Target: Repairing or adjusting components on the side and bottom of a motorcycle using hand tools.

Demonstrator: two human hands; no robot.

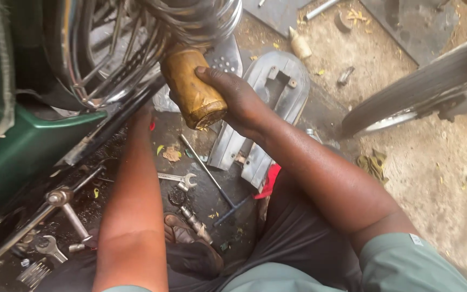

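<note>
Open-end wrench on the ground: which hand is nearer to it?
Left. The left hand reaches under the motorcycle just above the open-end wrench; the right hand grips a wooden handle farther up.

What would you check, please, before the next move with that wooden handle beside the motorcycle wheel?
1. Right hand grips the wooden handle firmly: ok, fingers wrap it.
2. Head of the tool visible and seated: cannot tell, it is hidden behind the chrome spring.
3. Left hand away from the struck spot: cannot tell, it reaches under the frame, out of sight.
4. Foot free of loose tools: not ok, a socket piece lies against it.
5. Open-end spanner and T-handle wrench within reach: ok, on the ground between the arms.
</note>
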